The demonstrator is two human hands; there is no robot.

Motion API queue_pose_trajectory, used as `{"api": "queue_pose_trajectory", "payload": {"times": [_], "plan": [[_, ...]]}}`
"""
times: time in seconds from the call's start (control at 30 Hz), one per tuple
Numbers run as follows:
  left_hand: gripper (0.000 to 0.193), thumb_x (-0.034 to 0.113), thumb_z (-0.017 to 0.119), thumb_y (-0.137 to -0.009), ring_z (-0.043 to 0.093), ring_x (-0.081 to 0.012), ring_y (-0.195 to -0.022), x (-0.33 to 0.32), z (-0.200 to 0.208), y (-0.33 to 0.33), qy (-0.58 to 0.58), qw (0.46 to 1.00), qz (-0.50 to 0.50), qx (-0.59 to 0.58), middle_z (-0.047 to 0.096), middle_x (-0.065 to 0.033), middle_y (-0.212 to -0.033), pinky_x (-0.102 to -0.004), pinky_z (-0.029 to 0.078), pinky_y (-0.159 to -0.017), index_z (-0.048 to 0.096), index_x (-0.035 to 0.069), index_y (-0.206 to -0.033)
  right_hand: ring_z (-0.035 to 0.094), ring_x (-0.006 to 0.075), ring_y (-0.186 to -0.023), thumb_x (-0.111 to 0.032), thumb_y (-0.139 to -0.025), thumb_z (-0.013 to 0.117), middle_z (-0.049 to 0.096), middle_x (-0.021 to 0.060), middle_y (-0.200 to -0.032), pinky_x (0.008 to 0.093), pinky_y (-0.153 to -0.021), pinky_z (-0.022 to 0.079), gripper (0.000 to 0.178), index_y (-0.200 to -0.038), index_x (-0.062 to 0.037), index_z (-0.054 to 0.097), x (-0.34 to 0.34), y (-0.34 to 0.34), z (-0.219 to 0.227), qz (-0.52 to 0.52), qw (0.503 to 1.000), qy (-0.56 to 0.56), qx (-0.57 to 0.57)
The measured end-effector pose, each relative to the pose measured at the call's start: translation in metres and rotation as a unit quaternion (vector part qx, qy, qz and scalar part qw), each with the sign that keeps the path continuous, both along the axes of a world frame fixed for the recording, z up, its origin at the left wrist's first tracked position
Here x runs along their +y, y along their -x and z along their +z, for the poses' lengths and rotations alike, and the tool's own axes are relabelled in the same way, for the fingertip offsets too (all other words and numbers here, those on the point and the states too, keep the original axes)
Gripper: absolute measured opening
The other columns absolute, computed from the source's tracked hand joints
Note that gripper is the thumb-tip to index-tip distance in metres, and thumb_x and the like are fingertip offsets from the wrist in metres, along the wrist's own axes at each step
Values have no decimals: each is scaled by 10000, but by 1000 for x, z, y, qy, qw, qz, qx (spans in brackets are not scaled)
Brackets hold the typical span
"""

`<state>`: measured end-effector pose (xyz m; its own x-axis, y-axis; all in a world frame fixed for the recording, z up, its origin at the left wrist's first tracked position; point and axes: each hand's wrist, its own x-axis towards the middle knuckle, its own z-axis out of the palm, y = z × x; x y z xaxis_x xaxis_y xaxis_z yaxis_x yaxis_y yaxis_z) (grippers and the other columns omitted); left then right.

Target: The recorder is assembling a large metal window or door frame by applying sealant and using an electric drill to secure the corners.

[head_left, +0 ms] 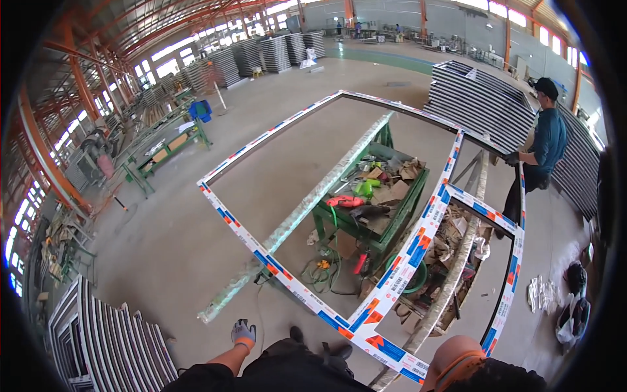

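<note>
A large window frame [408,264], covered in white, blue and orange protective film, lies across two long supports. Below me, left of the frame's near edge, my left hand [243,333] wears a grey glove with dark fingertips. It is apart from the frame, its fingers loosely spread, holding nothing. My right arm bends at the lower right, over the frame's near corner; the right hand itself does not show. One support is a pale green wrapped bar [320,186]; the other is a brownish wrapped bar [450,291]. A co-worker [545,140] has dark-gloved hands at the frame's far right corner.
Inside the frame's outline stands a green metal cart [398,222] with tools and scraps. Cables [320,277] lie on the floor. Stacked frames stand at near left [111,333] and far right [477,91]. A green workbench [170,147] is at left, plastic bags [575,313] at right.
</note>
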<state>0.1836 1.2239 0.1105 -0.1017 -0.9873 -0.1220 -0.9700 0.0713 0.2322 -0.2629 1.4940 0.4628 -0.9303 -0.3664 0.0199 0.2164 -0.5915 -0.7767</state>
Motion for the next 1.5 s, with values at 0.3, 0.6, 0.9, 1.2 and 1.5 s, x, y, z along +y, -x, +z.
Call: {"api": "queue_pose_trajectory", "payload": {"times": [0.3, 0.6, 0.9, 1.2, 1.5], "plan": [[407, 345, 617, -874, 540, -327, -1161, -30, -28, -16, -21, 999, 8, 36, 591, -132, -1200, -450, 433, -986, 585, 84, -1184, 580, 258, -1003, -306, -921, 464, 626, 146, -1105, 391, -888, 448, 454, -1188, 42, 580, -34, -34, 18, 32, 991, -10, -131], [346, 340, 628, -874, 597, -330, -1107, -113, -56, -10, -66, 993, -28, 97, 657, -149, -1136, -446, 465, -958, 653, 90, -1111, 533, 378, -1120, -438, -762, 741, 580, 205, -1189, 471, -979, 431, 736, -1283, 27, 510, -183, -140, -263, 121, 617, -590, 506], [394, 371, 582, -915, 694, -313, -811, -201, -163, 19, -287, 879, -63, 376, 730, -149, -945, -420, 535, -797, 692, 38, -1094, 605, 340, -1004, -459, -816, 676, 636, 155, -1054, 453, -853, 486, 474, -1063, -65, 582, -238, -147, -287, 244, 455, -732, 444], [655, 667, 307, -955, 556, -326, -1210, -190, -83, 124, -572, 459, 95, 673, 555, -99, -1394, -558, 435, -957, 527, 202, -1361, 610, 337, -1005, -446, -826, 675, 639, 156, -1048, 449, -845, 495, 450, -1069, -78, 586, -238, -147, -278, 238, 446, -758, 412], [784, 773, 383, -868, 455, -389, -1281, -186, -98, 152, -602, 200, 141, 760, 490, -110, -1432, -626, 333, -1076, 489, 181, -1371, 609, 344, -1003, -468, -821, 664, 633, 168, -1038, 452, -854, 498, 459, -1065, -85, 602, -240, -145, -284, 245, 444, -751, 421]]}}
